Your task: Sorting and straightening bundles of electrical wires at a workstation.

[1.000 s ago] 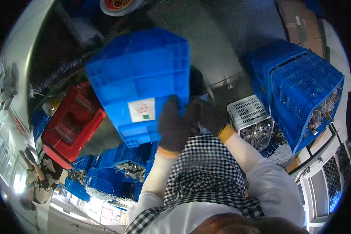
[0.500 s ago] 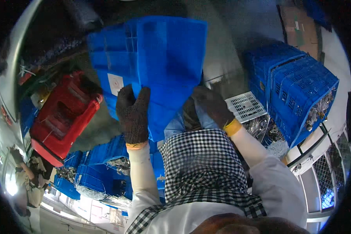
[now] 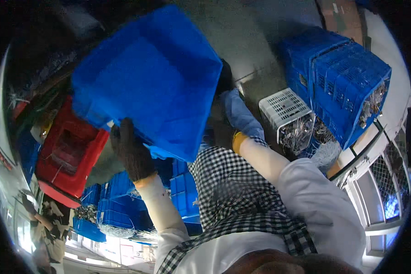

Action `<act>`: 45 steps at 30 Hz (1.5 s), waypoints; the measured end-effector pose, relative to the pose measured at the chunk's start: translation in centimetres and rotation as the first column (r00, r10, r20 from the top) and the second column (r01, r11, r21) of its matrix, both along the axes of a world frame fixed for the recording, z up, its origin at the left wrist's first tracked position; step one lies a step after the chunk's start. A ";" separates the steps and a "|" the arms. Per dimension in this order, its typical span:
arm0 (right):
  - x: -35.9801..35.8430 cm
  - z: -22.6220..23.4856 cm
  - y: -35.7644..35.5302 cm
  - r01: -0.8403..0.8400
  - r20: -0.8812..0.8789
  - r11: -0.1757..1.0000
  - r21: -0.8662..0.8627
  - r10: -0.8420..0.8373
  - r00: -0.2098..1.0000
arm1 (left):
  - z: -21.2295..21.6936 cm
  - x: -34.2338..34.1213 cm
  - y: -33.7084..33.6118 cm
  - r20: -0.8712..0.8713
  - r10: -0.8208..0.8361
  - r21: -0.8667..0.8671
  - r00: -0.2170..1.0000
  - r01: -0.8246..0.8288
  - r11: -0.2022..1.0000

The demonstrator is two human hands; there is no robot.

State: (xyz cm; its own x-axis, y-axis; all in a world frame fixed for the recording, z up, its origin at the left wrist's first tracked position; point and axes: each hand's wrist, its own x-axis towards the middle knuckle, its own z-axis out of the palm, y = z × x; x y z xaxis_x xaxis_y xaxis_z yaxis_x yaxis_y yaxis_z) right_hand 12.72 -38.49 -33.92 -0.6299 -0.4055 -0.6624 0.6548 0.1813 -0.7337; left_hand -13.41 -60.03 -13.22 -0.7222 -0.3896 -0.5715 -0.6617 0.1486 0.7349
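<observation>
A big blue plastic crate (image 3: 146, 82) hangs tilted in front of me, left of centre, with a broad smooth face toward me. My left hand (image 3: 131, 153), in a dark knitted glove, is closed on its lower left edge. At the crate's lower right side is my right hand (image 3: 223, 137), gloved the same way and closed on the edge. That hand's fingers are dark and partly hidden. My leg in blue jeans (image 3: 244, 114) shows right of the crate, above the checked apron (image 3: 233, 187).
Left stands a red plastic container (image 3: 68, 155). To the right, a white slotted basket (image 3: 285, 107) and stacked blue crates (image 3: 347, 86) hold metallic pieces. More filled blue crates (image 3: 118, 212) stand lower left. Another person (image 3: 50, 228) is at the far lower left.
The blue crate has swung left and turned, so a broad face shows where its corner and labelled side did. My left hand moved slightly left; my right hand moved left and down with it.
</observation>
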 end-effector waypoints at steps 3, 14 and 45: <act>-6.8 5.3 -1.6 0.704 0.550 0.693 -0.158 -0.530 0.645 | -1.6 4.4 -5.6 0.064 -0.223 -0.165 0.973 0.231 0.959; -19.0 14.7 3.0 0.848 0.779 0.530 0.010 -0.536 0.326 | 2.3 8.5 -4.8 0.230 0.199 0.033 0.953 -0.212 0.977; -25.6 23.3 12.9 0.117 -0.165 0.938 0.326 -0.065 0.984 | 6.9 16.1 6.5 0.396 0.590 0.472 0.703 -0.707 0.526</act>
State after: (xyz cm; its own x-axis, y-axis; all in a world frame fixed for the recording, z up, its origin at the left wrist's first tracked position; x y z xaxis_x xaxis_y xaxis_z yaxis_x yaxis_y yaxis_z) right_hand -12.87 -25.57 -10.65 -0.7556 -0.1143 -0.6450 0.5679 0.3765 -0.7319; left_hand 2.72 -53.48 -6.35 -0.2723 -0.2819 -0.9200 -0.5191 -0.7620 0.3872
